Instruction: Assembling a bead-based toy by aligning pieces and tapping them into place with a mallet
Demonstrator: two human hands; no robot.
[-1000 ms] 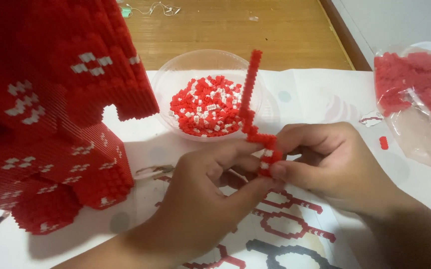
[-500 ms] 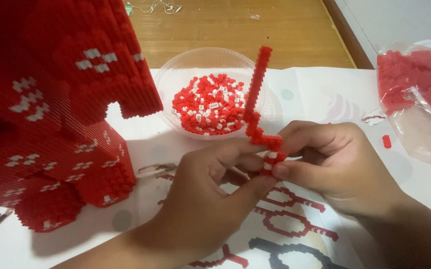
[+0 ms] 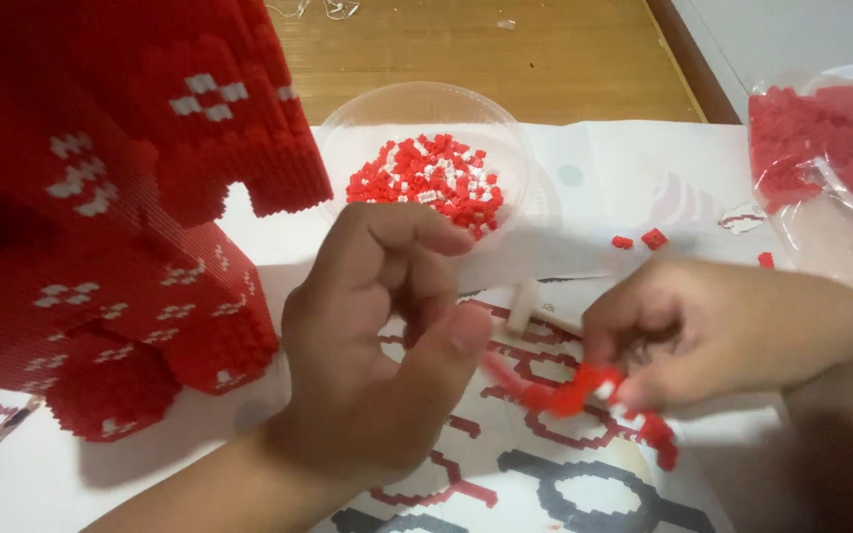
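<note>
My right hand [image 3: 732, 331] pinches a strip of small red bricks [image 3: 569, 395], which lies low and blurred over the printed pattern sheet [image 3: 584, 489]. My left hand [image 3: 377, 326] hovers just left of the strip with its fingers loosely curled and the thumb out near the strip's left end; nothing shows inside it. Behind the hands stands a clear plastic bowl [image 3: 426, 104] with a heap of red and white bricks [image 3: 426, 183].
A large red brick-built model [image 3: 101, 217] with white patterns fills the left side. A clear bag of red bricks [image 3: 821, 148] lies at the right edge. A few loose red bricks [image 3: 655, 237] and a small white piece [image 3: 525, 306] rest on the paper. Wooden floor lies beyond.
The brick strip stood upright between both hands; now it is tipped down and out to the right in my right hand. My left hand has come off it and the hands have moved apart.
</note>
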